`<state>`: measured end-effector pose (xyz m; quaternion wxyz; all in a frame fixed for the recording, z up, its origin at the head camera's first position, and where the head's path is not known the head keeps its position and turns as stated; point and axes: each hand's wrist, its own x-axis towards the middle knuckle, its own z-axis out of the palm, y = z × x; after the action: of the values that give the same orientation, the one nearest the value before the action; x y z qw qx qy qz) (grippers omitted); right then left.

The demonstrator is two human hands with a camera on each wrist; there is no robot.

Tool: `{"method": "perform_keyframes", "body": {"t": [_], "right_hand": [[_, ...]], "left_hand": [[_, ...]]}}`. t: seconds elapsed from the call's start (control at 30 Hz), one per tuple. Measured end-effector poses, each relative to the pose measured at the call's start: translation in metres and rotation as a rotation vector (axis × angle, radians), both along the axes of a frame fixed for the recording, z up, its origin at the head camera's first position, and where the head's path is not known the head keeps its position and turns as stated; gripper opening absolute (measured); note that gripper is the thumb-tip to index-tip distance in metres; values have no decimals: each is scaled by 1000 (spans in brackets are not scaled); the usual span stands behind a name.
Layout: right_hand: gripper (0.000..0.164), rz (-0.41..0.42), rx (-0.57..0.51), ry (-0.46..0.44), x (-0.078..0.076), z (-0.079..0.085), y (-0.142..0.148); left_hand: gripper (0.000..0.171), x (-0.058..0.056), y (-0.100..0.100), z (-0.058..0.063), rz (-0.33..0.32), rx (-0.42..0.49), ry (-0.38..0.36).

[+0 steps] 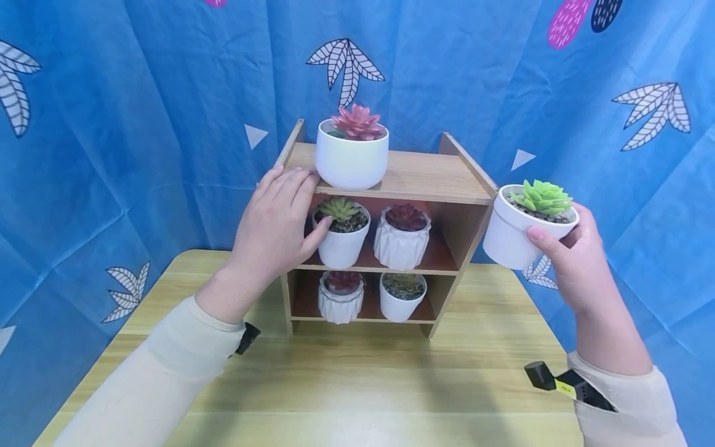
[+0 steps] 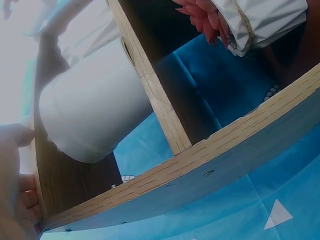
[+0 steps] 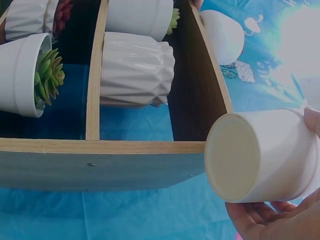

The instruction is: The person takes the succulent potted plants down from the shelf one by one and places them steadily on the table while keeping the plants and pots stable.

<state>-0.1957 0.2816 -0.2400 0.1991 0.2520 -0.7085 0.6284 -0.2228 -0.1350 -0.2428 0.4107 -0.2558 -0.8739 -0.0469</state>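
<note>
My right hand (image 1: 583, 267) grips a white pot with a bright green succulent (image 1: 516, 233), thumb on its near side. The pot hangs beside the top right corner of a small wooden shelf (image 1: 436, 177). In the right wrist view, the underside of that white pot (image 3: 232, 157) faces the camera. My left hand (image 1: 274, 223) rests on the shelf's top left corner, fingers lying over the top board and thumb lower, in front of a green succulent in a white pot (image 1: 342, 245). On the top board stands a white pot with a pink succulent (image 1: 353, 158).
A ridged white pot with a dark red succulent (image 1: 403, 239) shares the middle tier. Below are another ridged pot (image 1: 341, 304) and a smooth white pot (image 1: 399, 304). The shelf stands on a wooden table (image 1: 357, 385), with a blue patterned cloth (image 1: 195, 93) behind.
</note>
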Motion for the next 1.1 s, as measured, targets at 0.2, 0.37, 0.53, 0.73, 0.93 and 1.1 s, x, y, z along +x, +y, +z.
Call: {"method": "perform_keyframes", "body": {"t": [0.2, 0.37, 0.53, 0.73, 0.93, 1.1], "right_hand": [[48, -9, 10, -10, -1, -4, 3], [42, 37, 8, -6, -6, -8, 6], [42, 57, 3, -8, -8, -11, 9], [43, 23, 9, -31, -7, -16, 9], [44, -1, 15, -52, -7, -23, 10], [43, 24, 6, -52, -9, -26, 11]], "left_hand": [[67, 0, 0, -2, 8, -10, -8], [67, 0, 0, -3, 8, -6, -8], [67, 0, -1, -4, 4, 2, -7], [67, -1, -1, -4, 3, 3, -10], [68, -1, -1, -4, 8, -1, -10], [68, -1, -1, -3, 8, -1, -6]]}}
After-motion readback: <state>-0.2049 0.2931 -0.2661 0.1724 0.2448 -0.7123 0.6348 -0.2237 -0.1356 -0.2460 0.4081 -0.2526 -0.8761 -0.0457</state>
